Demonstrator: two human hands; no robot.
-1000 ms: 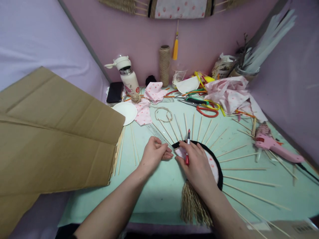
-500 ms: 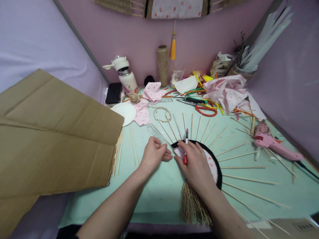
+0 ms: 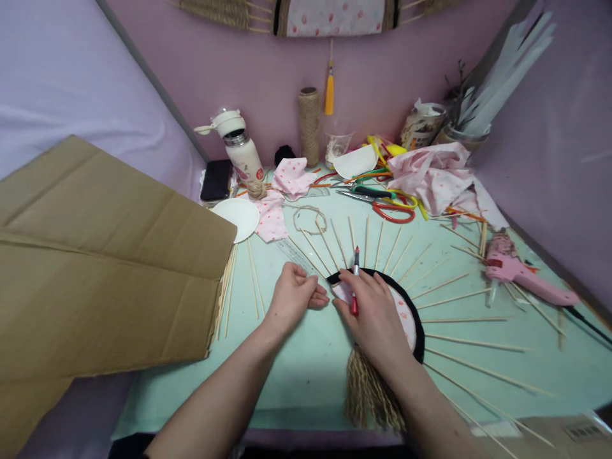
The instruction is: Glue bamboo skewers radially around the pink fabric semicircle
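"Where is the half-round piece (image 3: 403, 315)?"

"Flat on the bench (image 3: 287, 382), about midway between the left and right edges and nearer the front edge. It has dotted pink-and-white fabric inside a black border (image 3: 419, 331); thin sticks (image 3: 463, 319) fan out from that toward the back and right edges."

"And the twine fringe (image 3: 368, 389)?"

"It lies below the piece, running to the front edge, partly under the right forearm."

"What is the right hand (image 3: 375, 312) doing?"

"It rests on the piece, fingers slightly spread, with a red-and-silver pen (image 3: 356, 262) held among them, one red end toward the back edge. The exact grip is partly hidden."

"The left hand (image 3: 300, 287)?"

"Just beside the piece's left end, over the near part of a clear ruler (image 3: 291, 251). Its fingers are curled in, the gap narrow; I can't tell whether they pinch anything."

"What else lies around?"

"A big cardboard sheet (image 3: 119, 255) over the left edge, a pink glue gun (image 3: 530, 280) near the right edge. Toward the back edge are red-handled scissors (image 3: 393, 220), a cone of twine (image 3: 309, 127) and an open bottle (image 3: 245, 159); a phone (image 3: 216, 180) lies by the back left corner."
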